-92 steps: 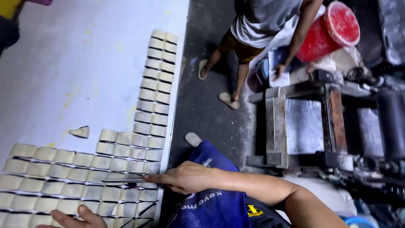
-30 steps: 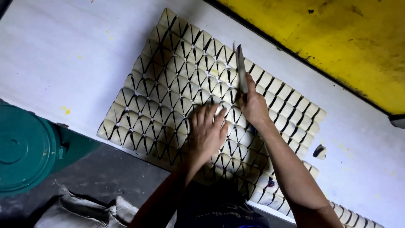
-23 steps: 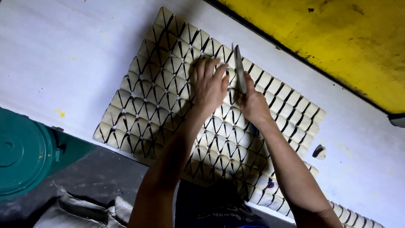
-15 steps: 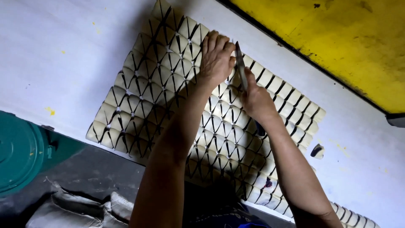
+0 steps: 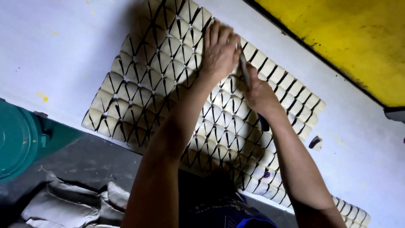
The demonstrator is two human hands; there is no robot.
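Note:
A big slab of pale dough pieces (image 5: 139, 84), cut into small triangles and squares, lies on a white table (image 5: 55, 46). My left hand (image 5: 219, 50) presses flat on the pieces near the slab's far edge. Right beside it, my right hand (image 5: 257, 90) grips a thin knife (image 5: 243, 69), its blade down in the dough between the uncut squares and the triangles. Both forearms reach across the slab and hide the pieces beneath them.
A yellow surface (image 5: 350, 38) borders the table at the upper right. A teal round drum (image 5: 19, 139) stands at the lower left beside crumpled grey sacks (image 5: 71, 202) on the dark floor. One stray dough scrap (image 5: 315, 142) lies to the right of the slab.
My left hand has slid from the slab's middle up to its far edge beside the knife. The right hand has kept the knife in the same cut line. The view has shifted slightly.

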